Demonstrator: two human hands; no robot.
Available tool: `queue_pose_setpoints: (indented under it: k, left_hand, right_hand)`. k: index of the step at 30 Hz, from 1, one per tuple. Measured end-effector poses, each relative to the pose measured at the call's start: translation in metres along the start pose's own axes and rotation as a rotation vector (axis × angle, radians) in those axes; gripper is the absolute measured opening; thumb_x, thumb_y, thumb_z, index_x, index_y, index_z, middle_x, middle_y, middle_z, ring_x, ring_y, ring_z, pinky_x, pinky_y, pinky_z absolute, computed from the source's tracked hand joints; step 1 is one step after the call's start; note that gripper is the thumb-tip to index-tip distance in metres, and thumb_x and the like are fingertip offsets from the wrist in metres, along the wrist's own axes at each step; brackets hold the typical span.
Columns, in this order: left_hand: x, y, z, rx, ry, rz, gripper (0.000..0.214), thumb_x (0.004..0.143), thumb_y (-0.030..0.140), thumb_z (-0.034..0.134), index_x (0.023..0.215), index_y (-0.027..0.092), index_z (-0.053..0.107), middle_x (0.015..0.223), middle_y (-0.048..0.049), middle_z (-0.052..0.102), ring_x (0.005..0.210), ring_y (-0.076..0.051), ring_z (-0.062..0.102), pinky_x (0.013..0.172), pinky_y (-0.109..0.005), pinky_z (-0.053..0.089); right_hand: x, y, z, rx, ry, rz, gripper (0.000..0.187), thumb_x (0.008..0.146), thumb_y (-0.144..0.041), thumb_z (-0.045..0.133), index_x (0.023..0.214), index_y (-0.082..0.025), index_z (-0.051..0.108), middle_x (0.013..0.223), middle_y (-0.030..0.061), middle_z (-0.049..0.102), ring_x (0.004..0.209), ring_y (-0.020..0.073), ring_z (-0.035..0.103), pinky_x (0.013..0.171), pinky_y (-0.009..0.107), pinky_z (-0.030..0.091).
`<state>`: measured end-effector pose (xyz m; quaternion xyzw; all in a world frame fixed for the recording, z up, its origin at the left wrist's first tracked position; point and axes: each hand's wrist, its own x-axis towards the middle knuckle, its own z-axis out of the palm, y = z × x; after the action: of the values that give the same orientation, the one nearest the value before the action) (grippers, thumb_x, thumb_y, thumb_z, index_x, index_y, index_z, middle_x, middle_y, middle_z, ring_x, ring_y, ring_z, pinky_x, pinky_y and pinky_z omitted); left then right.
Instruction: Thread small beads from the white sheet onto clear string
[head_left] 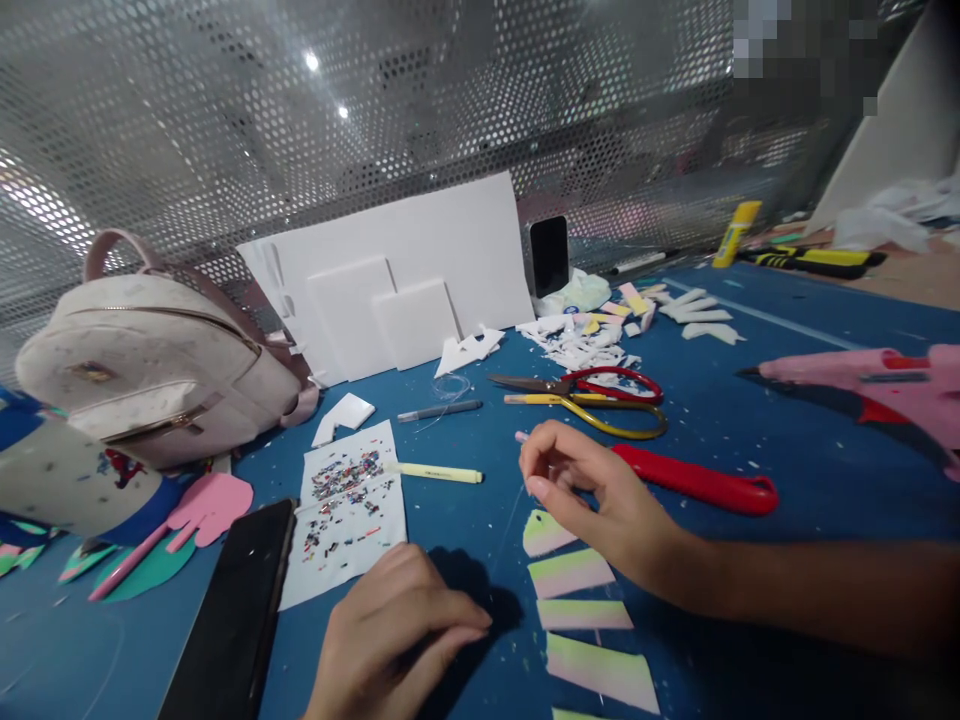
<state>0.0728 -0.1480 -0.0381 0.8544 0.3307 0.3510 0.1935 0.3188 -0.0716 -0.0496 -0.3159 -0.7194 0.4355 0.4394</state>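
My right hand (pixel 592 495) hovers above the blue table, its fingers curled in and closed. A tiny pinkish piece (pixel 521 437) shows at its fingertips; its kind I cannot make out. Below that hand runs a column of green-to-pink strips (pixel 576 573), the topmost with a rounded end and a dark dot. Thin line shows between some strips. At the lower middle, my left hand (pixel 401 630) has its thumb and forefinger pressed together; anything between them is hidden. A white sheet (pixel 341 560) scattered with small multicoloured bits lies beyond it, beside a pale yellow marker (pixel 439 473).
Scissors (pixel 577 390) and a red-handled tool (pixel 697 480) lie beyond my right hand. A pink glue gun (pixel 847 375) is at right. White boards (pixel 465 230) lean at the back. Left are a backpack (pixel 150 350) and a black phone (pixel 232 610).
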Motion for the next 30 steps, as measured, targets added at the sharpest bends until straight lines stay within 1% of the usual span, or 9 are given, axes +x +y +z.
queue_pose_setpoints:
  k: [6, 11, 13, 17, 19, 21, 24, 26, 30]
  left_hand:
    - [0.006, 0.001, 0.001, 0.092, -0.037, 0.172, 0.012, 0.103, 0.02, 0.056, 0.104, 0.018, 0.068, 0.069, -0.0047, 0.07, 0.061, -0.018, 0.061, 0.056, -0.03, 0.047]
    - [0.006, 0.002, 0.0, 0.089, -0.045, 0.125, 0.014, 0.104, 0.02, 0.054, 0.108, 0.018, 0.067, 0.074, -0.0066, 0.071, 0.066, -0.019, 0.063, 0.06, -0.031, 0.049]
    - [0.007, 0.001, 0.0, 0.101, -0.023, 0.12, 0.014, 0.104, 0.021, 0.054, 0.106, 0.017, 0.068, 0.073, -0.0066, 0.072, 0.066, -0.018, 0.063, 0.06, -0.03, 0.049]
    - [0.009, 0.001, 0.002, 0.132, 0.005, 0.145, 0.015, 0.104, 0.021, 0.055, 0.102, 0.016, 0.069, 0.07, -0.0062, 0.072, 0.064, -0.018, 0.063, 0.058, -0.029, 0.049]
    - [0.01, 0.002, 0.003, 0.13, 0.012, 0.156, 0.016, 0.104, 0.02, 0.055, 0.101, 0.016, 0.07, 0.07, -0.0061, 0.072, 0.063, -0.017, 0.063, 0.057, -0.029, 0.049]
    - [0.01, 0.004, 0.003, 0.126, 0.017, 0.167, 0.016, 0.104, 0.02, 0.056, 0.101, 0.015, 0.071, 0.072, -0.0064, 0.073, 0.064, -0.017, 0.064, 0.057, -0.029, 0.049]
    - [0.009, 0.006, 0.002, 0.11, 0.011, 0.147, 0.011, 0.101, 0.018, 0.06, 0.103, 0.016, 0.071, 0.073, -0.0063, 0.074, 0.065, -0.018, 0.064, 0.058, -0.029, 0.049]
    - [0.006, 0.006, 0.002, 0.063, 0.021, 0.087, 0.009, 0.099, 0.016, 0.064, 0.104, 0.019, 0.071, 0.078, -0.006, 0.075, 0.068, -0.019, 0.065, 0.061, -0.029, 0.05]
    - [0.0, 0.002, 0.004, -0.053, 0.198, -0.099, 0.012, 0.095, 0.014, 0.068, 0.102, 0.024, 0.07, 0.077, -0.0009, 0.072, 0.068, -0.017, 0.065, 0.065, -0.027, 0.051]
  right_hand:
    - [0.001, -0.002, 0.0, 0.029, 0.037, 0.024, 0.006, 0.1, -0.021, 0.052, 0.095, -0.022, 0.053, 0.082, -0.0002, 0.05, 0.071, 0.0148, 0.049, 0.06, 0.026, 0.043]
    - [0.0, -0.009, -0.001, -0.044, 0.065, -0.059, 0.009, 0.098, -0.014, 0.052, 0.097, -0.021, 0.056, 0.087, 0.0019, 0.057, 0.074, 0.0152, 0.054, 0.064, 0.025, 0.046]
    - [-0.001, -0.01, 0.0, -0.078, -0.061, -0.167, 0.014, 0.096, -0.01, 0.052, 0.101, -0.021, 0.059, 0.093, 0.0025, 0.062, 0.077, 0.0139, 0.057, 0.066, 0.024, 0.046]
    - [-0.003, -0.01, 0.002, -0.152, -0.419, -0.48, 0.014, 0.1, -0.015, 0.058, 0.113, -0.015, 0.064, 0.106, 0.0074, 0.07, 0.095, 0.0163, 0.063, 0.084, 0.026, 0.048]
    - [-0.003, -0.009, 0.004, -0.219, -0.459, -0.583, 0.013, 0.103, -0.019, 0.057, 0.111, -0.013, 0.065, 0.102, 0.0084, 0.072, 0.093, 0.0169, 0.062, 0.083, 0.026, 0.047]
    - [-0.003, -0.007, 0.005, -0.266, -0.436, -0.629, 0.014, 0.104, -0.02, 0.055, 0.105, -0.012, 0.066, 0.094, 0.0074, 0.072, 0.086, 0.0165, 0.061, 0.078, 0.026, 0.046]
    - [-0.002, -0.006, 0.006, -0.279, -0.417, -0.614, 0.019, 0.106, -0.022, 0.052, 0.099, -0.015, 0.068, 0.086, 0.0058, 0.07, 0.08, 0.0164, 0.059, 0.075, 0.027, 0.046]
    - [-0.002, -0.007, 0.006, -0.271, -0.421, -0.569, 0.021, 0.106, -0.022, 0.051, 0.096, -0.016, 0.068, 0.084, 0.0056, 0.07, 0.079, 0.0169, 0.058, 0.074, 0.028, 0.045]
    - [-0.004, -0.01, 0.003, -0.214, -0.394, -0.476, 0.016, 0.104, -0.018, 0.052, 0.098, -0.015, 0.066, 0.087, 0.0065, 0.067, 0.081, 0.0171, 0.057, 0.075, 0.027, 0.045]
